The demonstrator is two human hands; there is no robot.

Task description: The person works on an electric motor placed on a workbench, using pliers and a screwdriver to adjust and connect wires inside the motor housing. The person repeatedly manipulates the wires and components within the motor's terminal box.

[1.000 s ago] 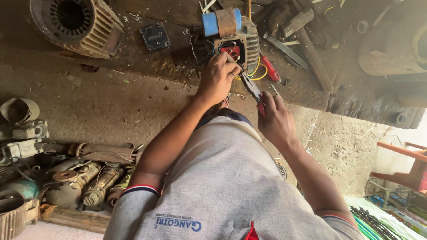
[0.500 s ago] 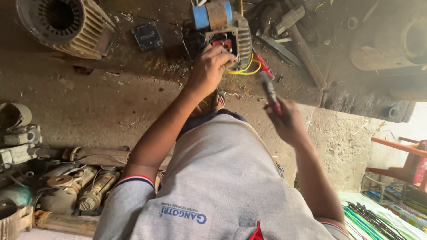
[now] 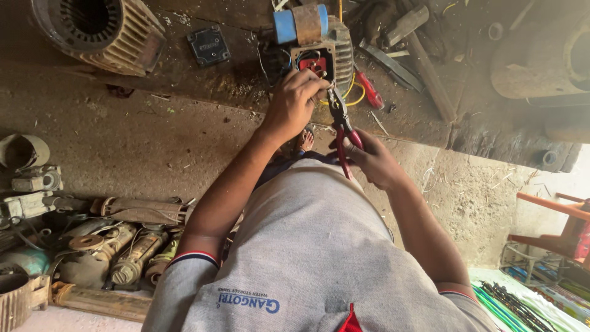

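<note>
A small grey finned electric motor (image 3: 342, 56) with an open terminal box (image 3: 314, 64), red inside, sits on a dirty workbench (image 3: 246, 74). A blue cylinder with brown tape (image 3: 300, 23) lies on top of it. My left hand (image 3: 295, 101) rests at the terminal box, fingers pinched on the wires there. My right hand (image 3: 373, 161) grips red-handled pliers (image 3: 342, 128), whose jaws point up at the box just beside my left fingers. Yellow wire (image 3: 351, 93) loops out beside the motor.
A large finned motor housing (image 3: 98, 31) and a small black cover plate (image 3: 208, 44) lie on the bench at left. A red-handled screwdriver (image 3: 369, 91), metal bars and a hammer (image 3: 424, 55) lie to the right. Old pump parts (image 3: 110, 246) pile on the floor at left.
My right hand has brought the pliers up from beside the bench to the terminal box. My left hand has stayed at the box. The view has shifted slightly.
</note>
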